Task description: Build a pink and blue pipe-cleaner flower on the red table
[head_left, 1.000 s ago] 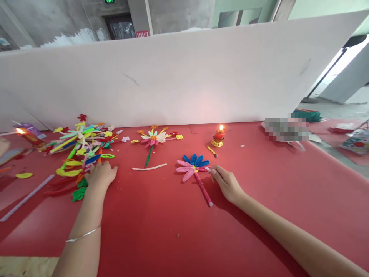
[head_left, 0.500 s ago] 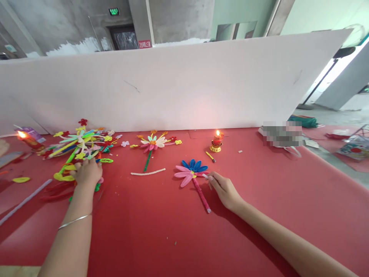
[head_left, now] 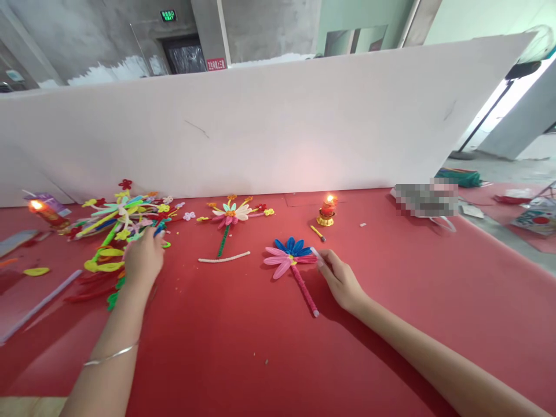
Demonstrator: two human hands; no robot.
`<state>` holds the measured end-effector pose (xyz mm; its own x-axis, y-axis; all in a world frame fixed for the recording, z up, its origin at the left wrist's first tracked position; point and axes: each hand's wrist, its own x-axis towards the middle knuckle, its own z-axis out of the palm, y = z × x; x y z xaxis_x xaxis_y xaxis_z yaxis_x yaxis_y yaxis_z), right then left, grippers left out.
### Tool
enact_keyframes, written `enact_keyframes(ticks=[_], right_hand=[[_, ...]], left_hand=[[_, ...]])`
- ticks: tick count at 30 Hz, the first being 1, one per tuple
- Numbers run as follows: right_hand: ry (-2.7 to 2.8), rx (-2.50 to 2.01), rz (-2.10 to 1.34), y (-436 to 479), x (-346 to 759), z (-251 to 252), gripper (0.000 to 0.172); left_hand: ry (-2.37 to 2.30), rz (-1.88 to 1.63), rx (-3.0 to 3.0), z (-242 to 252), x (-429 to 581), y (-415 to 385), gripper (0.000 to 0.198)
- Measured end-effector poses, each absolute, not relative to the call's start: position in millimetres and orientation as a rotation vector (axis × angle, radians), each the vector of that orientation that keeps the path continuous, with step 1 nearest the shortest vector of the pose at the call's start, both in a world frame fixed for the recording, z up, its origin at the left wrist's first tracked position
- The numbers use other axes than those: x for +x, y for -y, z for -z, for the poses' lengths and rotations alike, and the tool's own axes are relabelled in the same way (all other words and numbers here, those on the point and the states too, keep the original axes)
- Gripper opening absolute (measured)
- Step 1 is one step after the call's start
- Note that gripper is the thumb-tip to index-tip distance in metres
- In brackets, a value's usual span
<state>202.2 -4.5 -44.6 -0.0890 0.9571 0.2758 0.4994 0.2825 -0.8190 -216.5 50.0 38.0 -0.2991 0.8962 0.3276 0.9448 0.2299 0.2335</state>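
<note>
Pinched closed, my left hand (head_left: 145, 255) is over the front of a pile of colourful pipe-cleaner flowers (head_left: 124, 211), with a blue pipe-cleaner piece (head_left: 160, 225) at its fingertips. My right hand (head_left: 343, 281) grips a translucent white glue stick (head_left: 315, 253), whose upper end is beside the petals of a pipe-cleaner flower (head_left: 291, 259). That flower lies on the red table, with blue petals at the back, pink ones at the left and right, and a wrapped pink stem. My fingers partly hide the glue stick.
Behind the flower burns a red candle (head_left: 327, 211) on a gold base, near a short yellow pencil stub (head_left: 318, 233). A second flower (head_left: 230, 217) with a green stem lies by a white pipe cleaner (head_left: 224, 258). Another lit candle (head_left: 47, 214) leans at left. A white board (head_left: 260, 133) bounds the back.
My left hand has moved right and slightly forward, its spread fingers drawing together, and the blue piece has come along. The glue stick in my right hand has tilted more upright.
</note>
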Motion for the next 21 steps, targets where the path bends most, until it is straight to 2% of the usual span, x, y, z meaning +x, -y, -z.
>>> enact_keyframes(ticks=[4, 8, 10, 16, 21], right_hand=[[1.623, -1.272, -0.590, -9, 214, 44, 0.031], [1.475, -1.360, -0.471, -33, 237, 38, 0.039], [1.373, -1.379, -0.422, -50, 246, 36, 0.035], [1.276, -1.416, -0.397, -93, 255, 47, 0.036], [1.231, -1.506, -0.312, -110, 259, 56, 0.033]], left_hand=[[2.164, 0.591, -2.034, -25, -151, -46, 0.026], [1.969, 0.520, -2.573, -12, -91, -33, 0.025], [1.857, 0.465, -2.700, -6, -71, -26, 0.027], [1.689, 0.242, -2.707, 15, -53, -17, 0.028], [1.719, 0.269, -2.640, 22, -64, -17, 0.026]])
